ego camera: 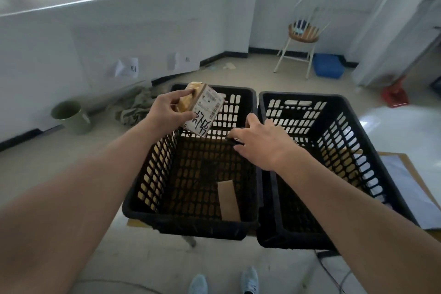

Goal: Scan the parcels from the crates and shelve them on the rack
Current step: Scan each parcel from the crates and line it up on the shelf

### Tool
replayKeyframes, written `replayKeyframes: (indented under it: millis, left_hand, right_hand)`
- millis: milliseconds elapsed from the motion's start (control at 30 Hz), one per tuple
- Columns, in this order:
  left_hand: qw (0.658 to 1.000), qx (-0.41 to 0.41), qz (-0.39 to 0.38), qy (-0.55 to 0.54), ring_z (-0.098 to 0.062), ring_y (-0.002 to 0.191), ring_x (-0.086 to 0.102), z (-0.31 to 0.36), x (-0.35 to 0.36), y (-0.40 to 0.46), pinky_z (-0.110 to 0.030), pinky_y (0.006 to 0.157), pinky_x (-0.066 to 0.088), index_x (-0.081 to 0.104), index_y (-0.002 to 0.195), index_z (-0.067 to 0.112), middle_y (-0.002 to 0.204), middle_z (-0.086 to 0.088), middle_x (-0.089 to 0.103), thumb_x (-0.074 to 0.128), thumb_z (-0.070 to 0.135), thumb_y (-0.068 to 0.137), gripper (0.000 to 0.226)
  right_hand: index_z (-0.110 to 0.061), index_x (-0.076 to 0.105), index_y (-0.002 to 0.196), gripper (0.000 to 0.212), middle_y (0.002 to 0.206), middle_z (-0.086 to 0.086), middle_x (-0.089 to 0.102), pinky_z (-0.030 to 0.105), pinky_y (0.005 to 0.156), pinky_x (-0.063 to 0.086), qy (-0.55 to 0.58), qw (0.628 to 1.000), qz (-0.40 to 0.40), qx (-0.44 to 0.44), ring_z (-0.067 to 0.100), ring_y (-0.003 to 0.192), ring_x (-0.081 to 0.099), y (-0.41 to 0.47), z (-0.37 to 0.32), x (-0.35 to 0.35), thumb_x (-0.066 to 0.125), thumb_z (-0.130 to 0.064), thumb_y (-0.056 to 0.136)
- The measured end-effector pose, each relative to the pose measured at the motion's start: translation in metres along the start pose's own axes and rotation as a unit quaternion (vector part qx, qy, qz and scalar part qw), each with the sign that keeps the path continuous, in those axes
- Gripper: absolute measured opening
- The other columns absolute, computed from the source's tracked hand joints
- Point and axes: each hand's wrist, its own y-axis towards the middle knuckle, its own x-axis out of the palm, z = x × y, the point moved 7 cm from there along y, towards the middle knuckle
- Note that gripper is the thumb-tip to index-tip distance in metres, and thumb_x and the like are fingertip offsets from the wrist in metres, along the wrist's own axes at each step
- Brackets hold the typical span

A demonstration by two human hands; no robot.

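Observation:
Two black slatted crates stand side by side on a low table. My left hand (170, 112) grips a small cardboard parcel (205, 110) with a white shipping label and black handwriting, tilted above the far left corner of the left crate (148, 188). My right hand (260, 143) is over the divide between the crates, fingers curled round a dark object that is mostly hidden; I cannot tell what it is. A flat brown parcel (229, 200) lies on the left crate's floor. The right crate (358, 131) shows no parcel.
A green bin (71, 117) and a crumpled cloth (136, 107) sit on the floor at the left wall. A white chair (303, 33) and a blue tub (328, 65) stand at the back right. White sheets (410, 188) lie on the table to the right. My shoes (224, 281) show below.

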Motion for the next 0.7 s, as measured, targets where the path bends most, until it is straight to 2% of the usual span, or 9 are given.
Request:
replayKeyframes:
  millis: [100,167,300,400,467,600,700]
  left_hand:
    - [1.000,0.003,0.000,-0.003,-0.020,0.110,0.069,0.001,-0.007,0.002,-0.033,0.084,0.065,0.064,0.143,0.039,0.132,-0.006,0.064,0.090,0.013,0.081,0.072]
    - [1.000,0.009,-0.005,-0.006,-0.019,0.110,0.069,0.003,-0.010,0.002,-0.031,0.082,0.064,0.063,0.143,0.039,0.131,-0.006,0.065,0.089,0.011,0.082,0.072]
    - [0.999,0.007,-0.027,-0.044,-0.021,0.106,0.069,0.013,-0.011,-0.001,-0.026,0.071,0.063,0.052,0.153,0.040,0.125,-0.008,0.062,0.081,0.005,0.089,0.078]
    - [0.997,0.007,-0.037,-0.071,-0.022,0.105,0.067,0.025,-0.017,-0.007,-0.026,0.068,0.063,0.041,0.159,0.039,0.123,-0.008,0.061,0.075,0.002,0.093,0.084]
    - [0.995,0.006,-0.043,-0.086,-0.022,0.105,0.067,0.033,-0.023,-0.009,-0.028,0.070,0.063,0.037,0.161,0.037,0.121,-0.009,0.062,0.072,0.000,0.095,0.084]
    - [0.991,0.001,-0.053,-0.125,-0.027,0.106,0.074,0.049,-0.033,-0.017,-0.048,0.089,0.064,0.035,0.160,0.041,0.117,-0.012,0.069,0.071,-0.002,0.096,0.085]
    - [0.988,0.000,-0.043,-0.147,-0.032,0.114,0.071,0.060,-0.040,-0.030,-0.052,0.096,0.062,0.034,0.158,0.043,0.126,-0.017,0.063,0.070,-0.002,0.096,0.085]
  right_hand:
    - [-0.044,0.045,0.148,0.041,0.140,0.008,0.040,0.057,0.101,0.051,-0.002,1.000,0.004,0.002,0.039,0.120,0.053,-0.003,-0.006,-0.006,0.048,-0.049,0.108]
    - [-0.045,0.045,0.149,0.041,0.141,0.008,0.039,0.057,0.101,0.051,0.010,1.000,0.009,0.010,0.038,0.120,0.052,-0.004,-0.008,-0.009,0.048,-0.049,0.108]
    - [-0.049,0.046,0.148,0.040,0.136,0.005,0.040,0.057,0.102,0.052,0.140,0.987,0.059,0.044,0.036,0.118,0.054,0.003,-0.007,-0.014,0.050,-0.049,0.107]
    - [-0.048,0.050,0.149,0.040,0.130,0.006,0.045,0.047,0.101,0.054,0.295,0.943,0.133,0.080,0.030,0.111,0.060,0.011,-0.005,-0.021,0.049,-0.046,0.109]
    - [-0.048,0.050,0.150,0.040,0.129,0.008,0.047,0.042,0.097,0.054,0.355,0.910,0.186,0.108,0.025,0.102,0.060,0.014,-0.005,-0.029,0.047,-0.045,0.110]
    - [-0.050,0.047,0.152,0.041,0.133,0.007,0.042,0.036,0.098,0.049,0.444,0.849,0.254,0.134,0.012,0.090,0.052,0.021,-0.012,-0.045,0.044,-0.042,0.112]
    - [-0.054,0.044,0.153,0.042,0.129,0.005,0.041,0.031,0.090,0.046,0.466,0.832,0.273,0.127,0.013,0.092,0.049,0.023,-0.021,-0.059,0.039,-0.040,0.114]
